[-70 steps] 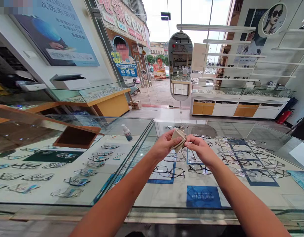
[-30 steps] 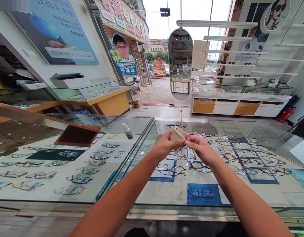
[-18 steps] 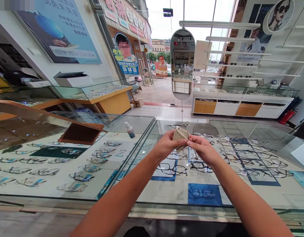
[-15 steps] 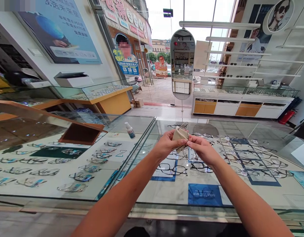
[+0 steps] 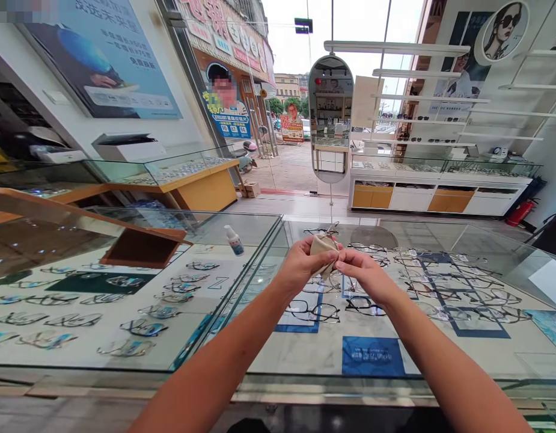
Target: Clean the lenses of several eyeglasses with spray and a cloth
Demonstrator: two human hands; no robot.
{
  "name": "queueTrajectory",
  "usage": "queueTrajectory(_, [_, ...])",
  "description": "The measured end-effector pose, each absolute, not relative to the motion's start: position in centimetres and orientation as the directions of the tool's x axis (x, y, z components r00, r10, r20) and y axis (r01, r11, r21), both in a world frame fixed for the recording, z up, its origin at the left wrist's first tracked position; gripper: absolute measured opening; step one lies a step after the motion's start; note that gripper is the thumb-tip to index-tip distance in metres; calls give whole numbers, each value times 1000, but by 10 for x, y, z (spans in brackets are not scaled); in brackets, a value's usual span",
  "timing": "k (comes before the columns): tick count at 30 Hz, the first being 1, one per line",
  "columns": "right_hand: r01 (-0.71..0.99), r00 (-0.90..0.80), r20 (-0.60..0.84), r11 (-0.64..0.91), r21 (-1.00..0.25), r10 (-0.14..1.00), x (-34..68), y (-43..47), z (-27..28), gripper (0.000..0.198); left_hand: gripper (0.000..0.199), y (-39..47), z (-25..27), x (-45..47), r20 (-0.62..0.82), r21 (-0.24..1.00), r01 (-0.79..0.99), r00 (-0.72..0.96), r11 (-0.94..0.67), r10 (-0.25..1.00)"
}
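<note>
Above the glass counter, my left hand (image 5: 303, 258) is closed around a beige cleaning cloth (image 5: 323, 245) folded over a pair of thin-framed eyeglasses (image 5: 334, 227). Only a slim bit of the frame shows past the cloth; the lens inside is hidden. The fingertips of my right hand (image 5: 361, 267) pinch at the right edge of the cloth, where the eyeglasses' frame appears to be. Both hands touch each other or nearly so. Under the glass below them lie several dark-rimmed glasses (image 5: 320, 311).
A white spray bottle (image 5: 234, 240) stands on the counter left of my hands. A tilted wooden-framed mirror (image 5: 79, 219) is at the far left. Rows of glasses (image 5: 145, 326) fill the display case. A blue card (image 5: 372, 356) lies near the front edge. An oval mirror (image 5: 330, 120) hangs beyond.
The view has shifted slightly. Both hands stay together at the cloth, which has turned a little, and less of the eyeglasses' frame shows past it.
</note>
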State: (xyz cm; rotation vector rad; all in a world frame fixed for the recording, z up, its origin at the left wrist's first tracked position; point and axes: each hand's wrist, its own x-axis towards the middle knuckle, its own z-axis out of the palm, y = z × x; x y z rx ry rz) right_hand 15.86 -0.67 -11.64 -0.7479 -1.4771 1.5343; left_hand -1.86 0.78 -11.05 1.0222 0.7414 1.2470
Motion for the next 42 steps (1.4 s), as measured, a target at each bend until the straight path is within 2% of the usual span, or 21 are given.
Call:
queueTrajectory(8, [-99, -464, 112, 74, -992, 879, 158, -8, -116, 45, 70, 12, -111, -23, 124, 910, -413, 159, -48, 979])
queueTrajectory(14, [-110, -458, 120, 78, -991, 881, 158, -5, -119, 46, 73, 17, -115, -23, 204, 885, -450, 148, -118, 968])
queueTrajectory(20, [-195, -406, 156, 81, -977, 900, 161, -2, -121, 41, 68, 19, -116, -28, 235, 891, -444, 266, -98, 935])
queueTrajectory(24, [-231, -381, 185, 100, -968, 906, 161, 0, -123, 41, 71, 19, -119, -27, 234, 904, -421, 329, -79, 915])
queueTrajectory(32, [-276, -404, 204, 93, -957, 892, 157, -2, -124, 45, 61, 13, -121, -19, 145, 907, -421, 353, 19, 924])
queueTrajectory(37, [-262, -415, 174, 66, -963, 893, 157, -3, -124, 44, 59, 10, -116, -19, 130, 923, -385, 291, -8, 948])
queueTrajectory(42, [-242, -444, 158, 52, -969, 882, 159, -3, -125, 45, 57, 8, -113, -21, 167, 960, -259, 242, -102, 956])
